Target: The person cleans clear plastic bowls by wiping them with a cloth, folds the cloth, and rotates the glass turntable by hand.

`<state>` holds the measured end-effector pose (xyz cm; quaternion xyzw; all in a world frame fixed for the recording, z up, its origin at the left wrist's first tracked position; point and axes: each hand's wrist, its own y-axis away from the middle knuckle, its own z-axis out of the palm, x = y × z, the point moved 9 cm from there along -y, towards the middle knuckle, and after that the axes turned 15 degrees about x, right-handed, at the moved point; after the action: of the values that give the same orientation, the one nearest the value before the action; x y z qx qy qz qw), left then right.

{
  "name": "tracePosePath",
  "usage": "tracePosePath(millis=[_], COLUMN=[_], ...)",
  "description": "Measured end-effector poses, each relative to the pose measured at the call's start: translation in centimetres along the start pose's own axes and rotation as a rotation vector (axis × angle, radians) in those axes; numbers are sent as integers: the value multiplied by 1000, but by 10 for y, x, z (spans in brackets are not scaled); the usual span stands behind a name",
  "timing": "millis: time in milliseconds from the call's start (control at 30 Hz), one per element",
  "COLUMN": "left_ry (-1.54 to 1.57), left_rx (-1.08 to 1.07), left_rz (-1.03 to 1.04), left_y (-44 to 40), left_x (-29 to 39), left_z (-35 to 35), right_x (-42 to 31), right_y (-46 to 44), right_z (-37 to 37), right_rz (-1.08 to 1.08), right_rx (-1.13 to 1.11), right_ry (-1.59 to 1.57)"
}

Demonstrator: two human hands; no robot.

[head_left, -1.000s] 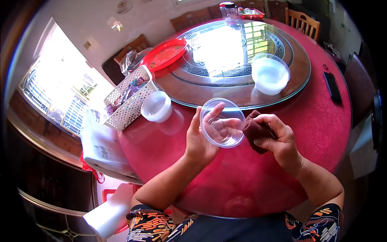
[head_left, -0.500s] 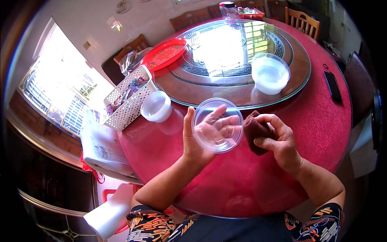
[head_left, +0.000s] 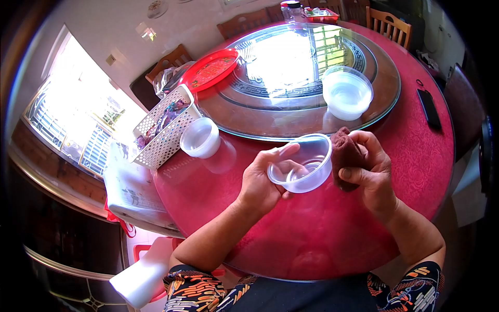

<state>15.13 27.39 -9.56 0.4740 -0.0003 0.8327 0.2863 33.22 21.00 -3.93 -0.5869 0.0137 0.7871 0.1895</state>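
Note:
A clear round plastic bowl (head_left: 306,177) is held in my left hand (head_left: 261,182), thumb inside the rim and fingers beneath. It is tilted, its mouth facing up and to the left. My right hand (head_left: 375,174) grips a folded brown cloth (head_left: 347,158), which is right beside the bowl's right rim. Whether cloth and rim touch I cannot tell. To the left on the red table stands a stack of plastic bowls (head_left: 200,138). Another stack of clear bowls (head_left: 347,96) rests on the glass turntable (head_left: 249,122).
A white perforated basket (head_left: 166,130) with small wrapped items stands at the table's left edge. Behind it lies a red tray (head_left: 210,70). A black phone (head_left: 429,109) is on the right side of the red table (head_left: 332,229). Jars (head_left: 294,13) stand at the back.
My left hand has turned the bowl from facing me to tilted sideways and moved it slightly right. My right hand, with the cloth, has risen a little and shifted right.

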Motion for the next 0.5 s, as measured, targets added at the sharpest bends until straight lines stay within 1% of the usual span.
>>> tracePosePath(millis=[33,67,100,167,233,367,400,500], left_ry=[-85,14,-79,-120,-123,-150,-168,-60], left_rx=[-5,-85,81,114,67,-27,-44,76], left_rz=[37,-39,-25,10,-41,-151,-174,-123], left_y=[1,0,-6,1,-3,0,0,-1], left_x=[2,-3,-8,-11,-23,-30,-32,-26], left_z=[1,4,-4,4,-1,2,2,3], right_x=[-2,-4,-5,-12,-18,-48,-55,-61], right_y=[-1,-2,-2,1,4,21,25,37], right_z=[0,-1,-1,1,3,14,19,29], right_rz=[-22,-45,-68,-183,-289,-831,-922,-1054], right_rx=[-5,-10,-14,-39,-63,-44,-24,-107], right_ry=[12,24,36,134,226,575,591,680])
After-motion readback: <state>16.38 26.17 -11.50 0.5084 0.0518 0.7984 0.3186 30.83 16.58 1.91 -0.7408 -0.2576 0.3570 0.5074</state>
